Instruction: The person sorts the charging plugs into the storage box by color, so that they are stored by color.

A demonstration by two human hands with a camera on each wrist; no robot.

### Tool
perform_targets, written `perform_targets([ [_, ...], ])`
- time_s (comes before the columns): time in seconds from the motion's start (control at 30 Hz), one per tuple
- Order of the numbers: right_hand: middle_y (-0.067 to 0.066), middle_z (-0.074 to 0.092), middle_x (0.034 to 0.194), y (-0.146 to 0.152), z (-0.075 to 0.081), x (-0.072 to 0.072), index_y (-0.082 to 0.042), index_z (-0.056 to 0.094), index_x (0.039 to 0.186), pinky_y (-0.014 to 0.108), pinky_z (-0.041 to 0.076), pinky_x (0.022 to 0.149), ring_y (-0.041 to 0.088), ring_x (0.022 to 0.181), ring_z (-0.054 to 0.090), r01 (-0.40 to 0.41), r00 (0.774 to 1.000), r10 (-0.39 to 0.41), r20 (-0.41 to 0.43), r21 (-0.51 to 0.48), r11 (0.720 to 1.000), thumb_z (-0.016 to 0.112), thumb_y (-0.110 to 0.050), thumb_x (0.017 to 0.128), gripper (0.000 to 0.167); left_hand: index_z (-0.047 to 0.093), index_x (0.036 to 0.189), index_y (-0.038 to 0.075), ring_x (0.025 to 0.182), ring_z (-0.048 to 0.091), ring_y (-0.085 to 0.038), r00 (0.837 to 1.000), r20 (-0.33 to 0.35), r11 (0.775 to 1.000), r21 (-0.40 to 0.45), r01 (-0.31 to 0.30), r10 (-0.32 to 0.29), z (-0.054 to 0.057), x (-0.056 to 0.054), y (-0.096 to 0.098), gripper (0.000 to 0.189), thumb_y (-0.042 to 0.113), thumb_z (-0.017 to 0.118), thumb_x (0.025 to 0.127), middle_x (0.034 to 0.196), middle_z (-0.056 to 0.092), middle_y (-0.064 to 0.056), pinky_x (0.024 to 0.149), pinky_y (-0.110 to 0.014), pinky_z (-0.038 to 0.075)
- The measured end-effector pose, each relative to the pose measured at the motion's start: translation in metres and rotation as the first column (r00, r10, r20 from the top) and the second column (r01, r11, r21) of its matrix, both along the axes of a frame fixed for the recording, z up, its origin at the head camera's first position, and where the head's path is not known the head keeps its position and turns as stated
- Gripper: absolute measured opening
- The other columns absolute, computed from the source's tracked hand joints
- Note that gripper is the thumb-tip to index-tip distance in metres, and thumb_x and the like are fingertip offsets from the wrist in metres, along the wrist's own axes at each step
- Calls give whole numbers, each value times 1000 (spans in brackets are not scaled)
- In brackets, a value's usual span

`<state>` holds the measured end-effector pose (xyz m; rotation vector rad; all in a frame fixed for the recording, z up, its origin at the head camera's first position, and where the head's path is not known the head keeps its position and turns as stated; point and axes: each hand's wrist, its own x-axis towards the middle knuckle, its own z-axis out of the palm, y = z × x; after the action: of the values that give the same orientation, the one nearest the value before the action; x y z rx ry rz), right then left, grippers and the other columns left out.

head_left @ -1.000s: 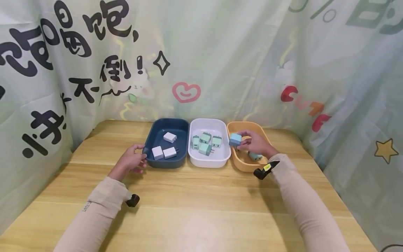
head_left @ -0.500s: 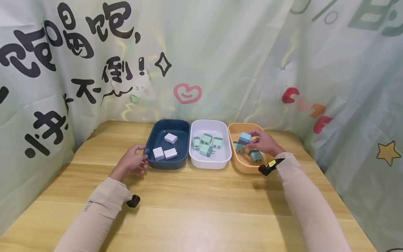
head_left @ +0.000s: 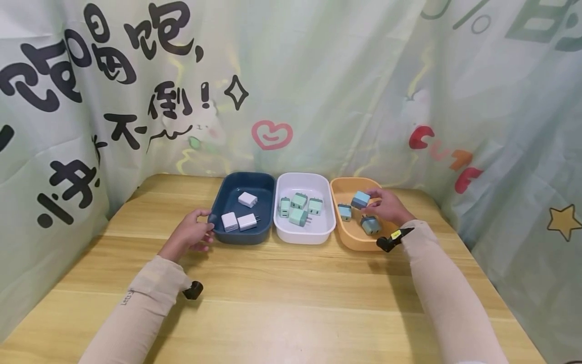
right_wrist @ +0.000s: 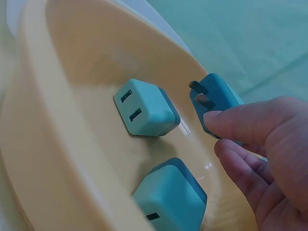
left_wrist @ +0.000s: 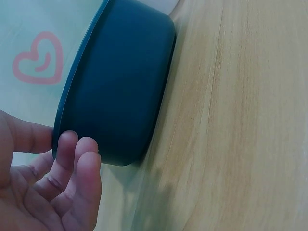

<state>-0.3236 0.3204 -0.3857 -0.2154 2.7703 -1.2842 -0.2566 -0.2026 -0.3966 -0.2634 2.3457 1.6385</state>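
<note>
Between thumb and fingers, my right hand (head_left: pixel 386 206) pinches a blue charger plug (head_left: pixel 360 199) over the far part of the orange bin (head_left: pixel 356 244). Its two metal prongs face the camera in the right wrist view. Two more blue-green chargers lie in that bin, one on the left (head_left: pixel 345 212) and one nearer the front (head_left: pixel 370 225); USB slots show on the left one (right_wrist: pixel 144 108). My left hand (head_left: pixel 190 233) grips the left rim of the dark blue bin (head_left: pixel 243 236). Seen from the left wrist, the fingers (left_wrist: pixel 86 178) lie along the bin's outer wall.
A white bin (head_left: pixel 303 236) holding several mint-green chargers (head_left: pixel 298 217) stands between the other two bins. Three white chargers (head_left: pixel 247 199) lie in the dark blue bin. All stand in a row on a wooden table (head_left: pixel 282 293), before a printed curtain (head_left: pixel 327 101).
My right hand has carried the blue charger rightward, from the orange bin's left edge to over its far part, uncovering the left charger there. The left hand keeps its grip.
</note>
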Motion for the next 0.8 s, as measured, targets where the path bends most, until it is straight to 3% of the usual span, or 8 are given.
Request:
perform_targets([
  [0.37, 28, 47, 132, 6, 2, 5, 10, 43, 133, 40, 50, 89, 40, 112, 53, -3, 1000, 2, -21, -30, 1000, 70, -9, 89, 54, 25, 152, 11, 73, 60, -25, 1000, -10, 1000, 10, 15, -15, 1, -3, 2, 55, 7, 44, 100, 95, 56, -18, 60, -36, 56],
  [0.63, 29, 44, 136, 9, 5, 12, 10, 41, 134, 24, 52, 79, 41, 112, 54, -50, 998, 48, -28, -72, 996, 72, -3, 85, 59, 25, 152, 12, 74, 60, -25, 1000, -3, 1000, 15, 19, -18, -2, -4, -1, 55, 8, 45, 101, 96, 56, -17, 61, -36, 56],
  [0.8, 31, 45, 134, 6, 8, 23, 12, 41, 133, 25, 53, 80, 44, 111, 54, -111, 992, 108, -68, -49, 993, 75, 1, 81, 63, 25, 152, 12, 77, 60, -26, 1000, -1, 1000, 1, 13, -13, -1, -4, -4, 55, 8, 45, 100, 99, 55, -19, 63, -36, 57],
])
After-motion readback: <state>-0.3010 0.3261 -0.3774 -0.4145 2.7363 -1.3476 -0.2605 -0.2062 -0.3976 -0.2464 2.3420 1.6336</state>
